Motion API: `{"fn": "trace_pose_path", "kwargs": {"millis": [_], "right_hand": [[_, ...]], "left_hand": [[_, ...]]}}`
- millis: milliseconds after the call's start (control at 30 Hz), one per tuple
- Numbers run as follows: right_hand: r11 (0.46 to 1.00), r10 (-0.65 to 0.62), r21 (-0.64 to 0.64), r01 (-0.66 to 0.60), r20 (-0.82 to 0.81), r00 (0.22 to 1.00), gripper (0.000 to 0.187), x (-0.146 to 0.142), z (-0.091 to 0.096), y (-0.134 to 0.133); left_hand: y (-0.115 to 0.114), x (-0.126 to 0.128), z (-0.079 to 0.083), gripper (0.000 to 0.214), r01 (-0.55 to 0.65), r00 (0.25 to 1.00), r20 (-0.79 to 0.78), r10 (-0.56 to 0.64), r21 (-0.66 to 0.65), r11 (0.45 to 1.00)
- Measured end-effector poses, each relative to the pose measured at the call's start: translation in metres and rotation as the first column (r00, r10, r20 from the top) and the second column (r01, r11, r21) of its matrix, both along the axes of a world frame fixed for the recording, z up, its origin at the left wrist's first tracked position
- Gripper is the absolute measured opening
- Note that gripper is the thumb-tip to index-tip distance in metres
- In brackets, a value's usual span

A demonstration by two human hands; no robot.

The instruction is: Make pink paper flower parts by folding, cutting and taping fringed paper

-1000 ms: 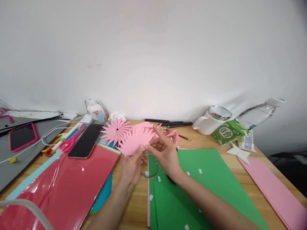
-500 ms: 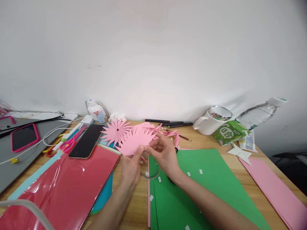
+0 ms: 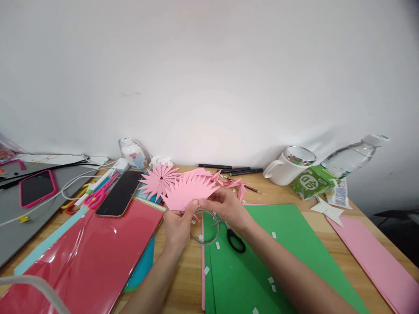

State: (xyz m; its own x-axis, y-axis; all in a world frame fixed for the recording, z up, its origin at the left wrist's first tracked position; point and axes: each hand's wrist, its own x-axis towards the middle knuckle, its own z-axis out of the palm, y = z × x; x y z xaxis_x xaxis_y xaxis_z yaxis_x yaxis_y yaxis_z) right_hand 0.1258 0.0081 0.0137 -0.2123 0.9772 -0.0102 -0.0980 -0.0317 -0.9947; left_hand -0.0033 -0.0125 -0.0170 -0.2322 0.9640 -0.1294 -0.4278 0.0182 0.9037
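Observation:
A pink pleated paper fan (image 3: pixel 188 194) with a jagged, pointed edge is held above the table between both hands. My left hand (image 3: pixel 179 224) pinches its lower edge, thumb on top. My right hand (image 3: pixel 229 207) grips the lower right side, thumb beside the left one; some of its fingers are hidden behind the paper. Just behind lies a pink paper pinwheel shape (image 3: pixel 160 178) with a small dark centre. Below the right hand are black-handled scissors (image 3: pixel 236 242) on green paper (image 3: pixel 288 244), with a clear ring-shaped roll (image 3: pixel 217 235), perhaps tape, by the paper's edge.
Red plastic-covered sheets (image 3: pixel 88 257), a black phone (image 3: pixel 119 194) and pink scissors (image 3: pixel 100 193) lie left. Several markers (image 3: pixel 240 170) lie by the wall. A white mug (image 3: pixel 288 165), a green packet (image 3: pixel 309 183), a tilted bottle (image 3: pixel 352 157) and pink paper (image 3: pixel 369 261) are right.
My right hand has shifted slightly right and lower, its fingers tucking behind the fan, which has opened a little to the right. More of the black-handled scissors shows.

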Motion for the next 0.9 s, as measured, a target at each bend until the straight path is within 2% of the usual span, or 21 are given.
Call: {"fn": "trace_pose_path", "kwargs": {"millis": [100,233,467,633,900], "right_hand": [[0.999,-0.037,-0.041,0.033,-0.119,0.992,0.034,-0.002,0.001,-0.002],[0.995,-0.094,-0.038,0.089,-0.167,0.981,0.035,-0.007,-0.003,-0.006],[0.991,-0.133,0.013,0.135,-0.088,0.987,0.035,-0.006,-0.003,-0.004],[0.990,-0.143,0.000,0.143,-0.048,0.989,0.033,-0.004,-0.006,-0.002],[0.986,-0.162,0.033,0.162,0.000,0.987,0.030,-0.008,-0.010,-0.004]], "left_hand": [[-0.001,0.000,0.004,0.027,0.009,0.992,-0.128,-0.006,0.024,1.000],[-0.001,0.001,0.006,0.027,0.047,0.994,-0.095,-0.046,0.013,0.999],[0.000,0.000,0.011,0.026,0.141,0.990,-0.022,-0.142,-0.029,0.990],[0.000,0.001,0.014,0.034,0.132,0.991,0.030,-0.130,-0.054,0.990],[-0.001,0.001,0.011,0.025,0.139,0.989,-0.053,-0.138,0.009,0.990]]}}
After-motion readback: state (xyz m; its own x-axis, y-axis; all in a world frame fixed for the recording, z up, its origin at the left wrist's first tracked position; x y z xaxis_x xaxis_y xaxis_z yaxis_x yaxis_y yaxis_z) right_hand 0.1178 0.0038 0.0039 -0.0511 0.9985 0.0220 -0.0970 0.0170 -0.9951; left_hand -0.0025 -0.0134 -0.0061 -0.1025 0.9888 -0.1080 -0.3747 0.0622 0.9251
